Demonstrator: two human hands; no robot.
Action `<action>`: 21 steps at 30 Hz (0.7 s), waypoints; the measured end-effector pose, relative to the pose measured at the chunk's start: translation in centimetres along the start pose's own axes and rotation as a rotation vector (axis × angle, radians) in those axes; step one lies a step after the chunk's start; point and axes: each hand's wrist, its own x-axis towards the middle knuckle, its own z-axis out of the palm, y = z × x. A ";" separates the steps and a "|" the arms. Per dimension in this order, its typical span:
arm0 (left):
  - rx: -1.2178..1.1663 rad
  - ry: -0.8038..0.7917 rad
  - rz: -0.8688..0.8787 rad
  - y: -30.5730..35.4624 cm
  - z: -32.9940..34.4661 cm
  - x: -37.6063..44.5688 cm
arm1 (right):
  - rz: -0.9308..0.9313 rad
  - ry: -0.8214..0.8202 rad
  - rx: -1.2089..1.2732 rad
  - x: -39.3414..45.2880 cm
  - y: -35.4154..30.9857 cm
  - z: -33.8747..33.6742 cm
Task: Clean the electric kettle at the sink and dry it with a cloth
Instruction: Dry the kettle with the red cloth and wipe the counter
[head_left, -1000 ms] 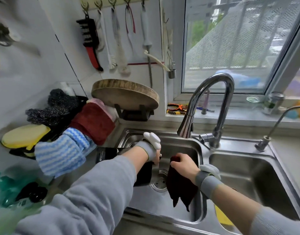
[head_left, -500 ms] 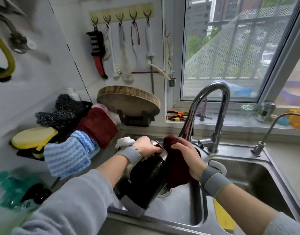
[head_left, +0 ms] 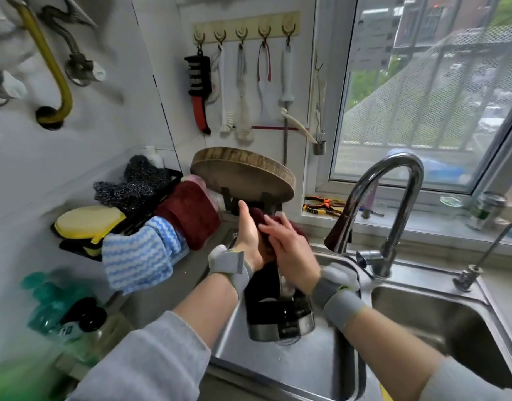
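A: What's changed in the last second?

B: The black electric kettle with the steel base band (head_left: 278, 316) has been lifted out of the left basin of the stainless double sink (head_left: 307, 369) and is now held above it, base end tilted toward the camera. A second ago it was low in the basin, with the dark red cloth (head_left: 273, 227) hanging loose beside it. The cloth has since been brought onto the kettle's upper end.

A: Hands?

B: Left hand (head_left: 249, 235): fingers mostly extended upward, palm laid against the cloth and kettle side. Whether anything is actually gripped cannot be told; the contact is hidden. Right hand (head_left: 289, 250): fingers spread and near straight, pressed flat on the cloth from the other side. So the kettle seems clamped between two palms.

A: Task status?

B: No water is seen at the chrome gooseneck faucet (head_left: 393, 198). Washing is judged finished and drying under way, top end first. Body and base are left to be wiped.
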 end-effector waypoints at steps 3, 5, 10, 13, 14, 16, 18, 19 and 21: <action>-0.018 0.137 0.095 -0.1 -1.3 3.7 | -0.087 -0.037 0.019 -3.1 1.0 1.5; -0.029 0.195 0.109 -1.4 -3.6 8.6 | -0.062 -0.066 0.111 -4.5 1.7 1.8; 0.020 0.167 0.067 1.2 -3.8 7.6 | -0.077 -0.158 0.235 -5.2 2.7 0.8; 0.019 0.124 0.103 2.9 -0.6 1.7 | -0.181 -0.059 0.046 -4.0 3.4 1.2; 0.017 0.123 0.085 3.1 -0.7 1.6 | -0.177 -0.041 0.049 -3.5 3.2 1.2; -0.024 0.124 0.084 3.1 -1.4 2.6 | -0.214 0.010 0.008 -3.2 3.4 1.7; 0.009 0.163 0.051 3.6 -1.1 1.4 | -0.226 0.096 -0.088 -3.0 3.8 2.2; 0.004 0.189 0.054 3.9 -0.4 0.2 | -0.214 0.120 -0.121 -2.9 3.8 2.3; -0.054 0.208 0.040 3.9 0.1 0.0 | -0.204 0.161 -0.130 -3.0 3.6 2.6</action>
